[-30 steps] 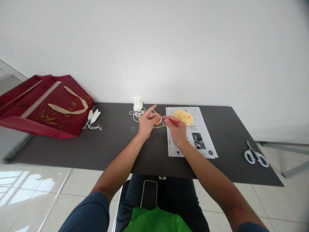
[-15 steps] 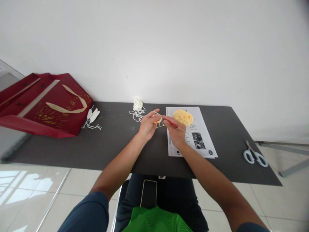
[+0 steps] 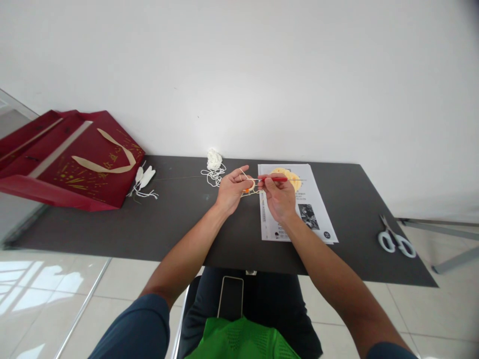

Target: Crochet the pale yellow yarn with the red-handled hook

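My left hand [image 3: 231, 191] pinches a small orange and cream crochet piece [image 3: 249, 188], with pale yellow yarn looped over its raised fingers. Close on its right, my right hand [image 3: 279, 197] holds a red-handled crochet hook [image 3: 275, 178] lying almost level, tip pointing left into the piece. Both hands hover just above the dark table [image 3: 179, 219]. A ball of pale yellow yarn [image 3: 290, 177] lies behind my right hand on a printed sheet [image 3: 312, 212], partly hidden by the hand.
A dark red gift bag [image 3: 78, 162] lies on its side at the table's left end, with white tassels [image 3: 145, 180] beside it. A tangle of white yarn [image 3: 214, 162] sits near the wall. White-handled scissors [image 3: 395, 240] lie at the right. A phone [image 3: 231, 298] rests on my lap.
My right hand has lifted and turned the hook from slanting down-right to nearly level. The left hand's fingers curled closer around the piece. The view shifted slightly.
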### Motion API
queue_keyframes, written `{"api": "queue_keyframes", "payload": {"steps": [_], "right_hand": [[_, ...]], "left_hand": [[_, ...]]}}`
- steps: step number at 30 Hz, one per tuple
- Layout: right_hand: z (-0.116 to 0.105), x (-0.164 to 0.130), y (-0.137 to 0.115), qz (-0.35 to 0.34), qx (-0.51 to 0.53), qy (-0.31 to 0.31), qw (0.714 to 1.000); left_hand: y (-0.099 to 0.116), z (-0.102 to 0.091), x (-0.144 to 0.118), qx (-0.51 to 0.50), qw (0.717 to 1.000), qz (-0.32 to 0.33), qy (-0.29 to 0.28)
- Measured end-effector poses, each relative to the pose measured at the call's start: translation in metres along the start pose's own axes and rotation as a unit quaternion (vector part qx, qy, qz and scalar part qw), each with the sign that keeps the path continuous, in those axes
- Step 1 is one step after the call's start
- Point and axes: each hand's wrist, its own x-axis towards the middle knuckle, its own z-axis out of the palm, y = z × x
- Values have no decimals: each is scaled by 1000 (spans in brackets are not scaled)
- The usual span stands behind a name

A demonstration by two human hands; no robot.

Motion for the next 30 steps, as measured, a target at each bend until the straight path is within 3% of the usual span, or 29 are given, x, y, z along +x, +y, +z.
{"api": "queue_keyframes", "payload": {"steps": [9,19,30], "right_hand": [[-8,6,-1,-10,34,9,999],[-11,6,-1,-69,-33,-6,997],[-12,6,1,-57,-55,-22,997]], "left_hand": [[2,-2,1,25,1000,7,-7],[2,-5,1,45,997,44,-37],[8,-13,4,107,989,40,-92]]}}
